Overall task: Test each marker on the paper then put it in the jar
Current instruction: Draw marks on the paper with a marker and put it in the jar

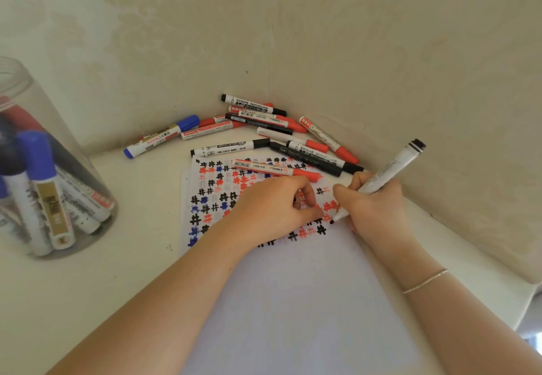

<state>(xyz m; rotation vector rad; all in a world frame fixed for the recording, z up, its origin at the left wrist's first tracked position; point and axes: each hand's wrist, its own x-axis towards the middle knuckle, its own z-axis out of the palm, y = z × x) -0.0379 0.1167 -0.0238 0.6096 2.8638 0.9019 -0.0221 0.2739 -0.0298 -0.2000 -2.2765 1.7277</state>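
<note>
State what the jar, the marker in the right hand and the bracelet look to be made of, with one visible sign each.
Jar: clear plastic, probably; the markers inside show through its slightly hazy wall.
Marker in the right hand: smooth white plastic barrel with printed lettering, it seems.
Bracelet: thin silvery metal, likely; it glints on the wrist.

Marker pile (272,131) blocks far corner; table (140,198) toward jar (44,169) open.

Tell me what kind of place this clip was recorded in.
Probably a home room, at a white table pushed into a corner of cream patterned wallpaper. A loose pile of whiteboard markers, a scribbled test paper and a clear plastic jar suggest a makeshift desk, not an office.
</note>
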